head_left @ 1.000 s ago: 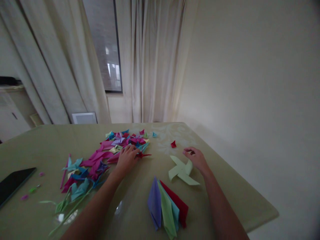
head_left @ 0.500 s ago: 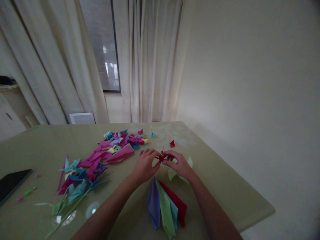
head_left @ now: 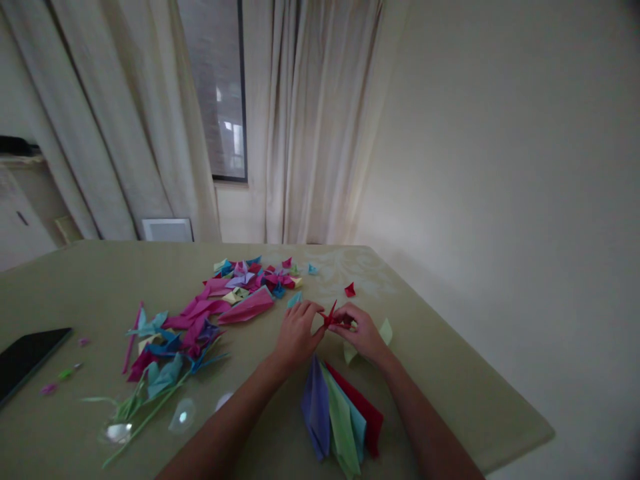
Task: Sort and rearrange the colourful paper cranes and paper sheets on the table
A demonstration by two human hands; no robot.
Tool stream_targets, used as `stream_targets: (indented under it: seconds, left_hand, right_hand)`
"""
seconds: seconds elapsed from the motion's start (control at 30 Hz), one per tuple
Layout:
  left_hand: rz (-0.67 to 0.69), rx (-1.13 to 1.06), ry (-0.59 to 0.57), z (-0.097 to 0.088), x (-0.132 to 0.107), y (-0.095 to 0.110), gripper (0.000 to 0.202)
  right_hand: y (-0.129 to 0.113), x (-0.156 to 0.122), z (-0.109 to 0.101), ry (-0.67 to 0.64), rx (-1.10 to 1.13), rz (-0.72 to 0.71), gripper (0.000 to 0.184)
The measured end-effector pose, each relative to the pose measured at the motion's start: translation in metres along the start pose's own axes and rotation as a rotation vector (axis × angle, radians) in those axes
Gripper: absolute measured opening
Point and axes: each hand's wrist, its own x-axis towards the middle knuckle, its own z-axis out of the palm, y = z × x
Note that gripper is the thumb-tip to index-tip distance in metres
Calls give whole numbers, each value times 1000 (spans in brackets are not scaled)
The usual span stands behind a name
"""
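Between my two hands is a small red folded paper piece point(head_left: 330, 319) with thin points sticking out, one of them upward. My left hand point(head_left: 299, 333) pinches its left side between thumb and fingers. On the opposite side, my right hand point(head_left: 364, 331) grips it the same way; the fingers partly cover the paper. Below the hands lies a fan of folded papers, with a purple one point(head_left: 316, 410), a green one point(head_left: 341, 427), a light blue one and a red one point(head_left: 367, 417). Pale green folded paper point(head_left: 385, 331) lies partly behind my right hand.
A pile of colourful folded paper pieces point(head_left: 250, 308) spreads across the table's left middle, with paper flowers and green stems point(head_left: 150, 413) nearer. A small red piece point(head_left: 350, 290) sits beyond my hands. A dark tablet-like object point(head_left: 33, 357) lies at far left. The table point(head_left: 465, 400) edge runs along the right.
The view has shifted slightly, moving the table things a little to the right in the picture. The red paper has turned a little between my fingers, its points showing more clearly; both hands keep their grip.
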Motion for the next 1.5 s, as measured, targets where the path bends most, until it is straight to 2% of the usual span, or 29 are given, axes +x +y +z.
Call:
stream_targets:
  seconds: [0.13,0.27,0.4,0.47,0.53,0.6,0.7,0.8,0.9,1.0,1.1,1.2,1.27,1.33,1.43,1.5]
  left_hand:
    - [-113,159,18,12,-9,-27,44]
    - [-220,258,-54,17,-16,-45,51]
    - [-238,284,-89,16,-14,-45,48]
    - [-266,282,-88,15,-13,-43,51]
    - [-294,243,-94,15,-13,-43,55]
    - [-311,193,-102,16,-12,-44,55]
    - [-320,149,-86,17,-13,-46,51]
    - [-322,99,-52,15,-14,-50,44]
    - [-281,34,-6,11,-13,-52,23]
    - [-214,-43,56,7,-11,-51,20]
    - [-143,-119,96,6,-10,-43,21]
    - [-53,-183,94,6,-10,-26,19]
    - [36,-224,67,6,-11,-10,17]
    - [144,-260,39,4,-13,7,17]
    - [246,-287,33,-2,-16,24,18]
    - [240,-292,58,-9,-17,23,19]
  right_hand:
    - [7,2,-1,70,-68,-27,25]
    - [16,7,-19,333,-161,-33,27]
    - [27,5,-63,657,-307,37,35]
    - [34,-4,-94,733,-435,60,37]
    - [44,-18,-124,721,-599,99,36]
    - [55,-37,-149,621,-748,186,30]
    - [67,-67,-167,469,-829,323,21]
    - [73,-93,-164,409,-787,355,21]
    - [72,-109,-155,400,-715,354,32]
    - [65,-116,-152,479,-653,370,49]
    - [46,-116,-149,606,-625,362,60]
    - [14,-108,-130,620,-573,259,53]
    - [-12,-98,-109,522,-518,141,44]
    - [-35,-85,-85,347,-507,16,38]
    - [-56,-66,-57,132,-534,-51,17]
    - [-60,-56,-47,89,-529,-55,9]
